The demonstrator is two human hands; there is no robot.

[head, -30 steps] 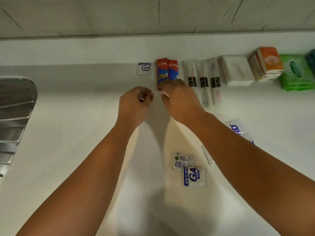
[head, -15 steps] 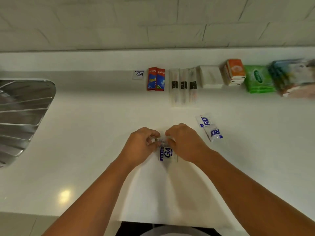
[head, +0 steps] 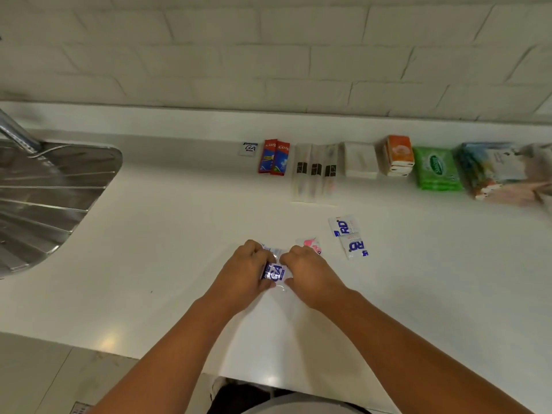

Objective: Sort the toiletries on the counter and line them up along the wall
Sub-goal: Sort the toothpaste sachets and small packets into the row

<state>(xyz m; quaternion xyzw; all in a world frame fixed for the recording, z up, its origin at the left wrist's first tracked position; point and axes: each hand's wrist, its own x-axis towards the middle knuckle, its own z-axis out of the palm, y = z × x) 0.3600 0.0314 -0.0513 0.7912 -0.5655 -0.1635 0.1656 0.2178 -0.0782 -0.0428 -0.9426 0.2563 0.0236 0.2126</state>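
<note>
Two-handed work on white surface point(head: 179, 234), steel drainboard point(head: 53, 186) at left, toiletry row point(head: 310, 170) lined along the wall: between curled left hand point(head: 242, 273) and right hand point(head: 310, 276), GA sachet point(head: 276, 271) pinched at mid-surface, RD sachets point(head: 343, 226) near, rightward.

two bare hands, left hand point(head: 243, 274) and right hand point(head: 312, 277), with rounded knuckles and skin creased at the wrists. bare left forearm point(head: 179, 339) and bare right forearm point(head: 403, 348), uncovered from wrist to the lower edge of the view, smooth, broadening toward the elbow. at the very bottom, between the forearms, a strip of pale grey garment point(head: 298, 406) over the torso. just above and left of it, a dark, near-black patch point(head: 239, 394), too little shown to tell what kind of clothing.
</note>
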